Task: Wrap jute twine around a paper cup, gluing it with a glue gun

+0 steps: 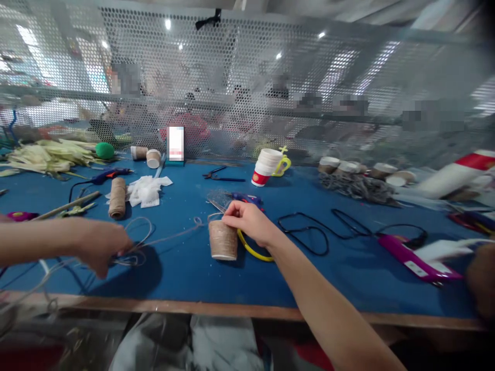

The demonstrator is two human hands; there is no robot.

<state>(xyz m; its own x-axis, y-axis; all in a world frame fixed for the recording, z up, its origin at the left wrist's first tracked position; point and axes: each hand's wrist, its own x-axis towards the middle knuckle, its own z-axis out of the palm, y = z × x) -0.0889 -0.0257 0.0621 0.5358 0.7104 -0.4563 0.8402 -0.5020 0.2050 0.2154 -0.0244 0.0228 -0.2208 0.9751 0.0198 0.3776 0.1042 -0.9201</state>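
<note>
- Step in hand, my read: wrapping or tidying strand on a twine-wrapped cup (223,242); its wall already looks covered, so probably a late stage.
- Cup location: upright on the blue counter (185,281), roughly mid-view, between the two hands and closer to the right.
- Right hand (249,221): fingers closed in a pinch at the cup's rim, thumb on the near side. Whether they also trap strand there, can't tell.
- Left hand (102,246): low over the counter, well apart from the cup, fingers curled downward, blurred. Loose strand (174,238) loops around them; firm grip or not, can't tell.
- Strand runs from beside the left hand toward the cup rim, slack, with a small curl partway. Join at the rim unclear.
- Nearby: yellow strip (253,251) curving beside the cup under the right wrist; blue glue gun (247,198) behind; twine spool (117,198) standing beyond the left hand.
- Next move seems to call for a steady rim hold, slack taken up, no snagging of the loops.
</note>
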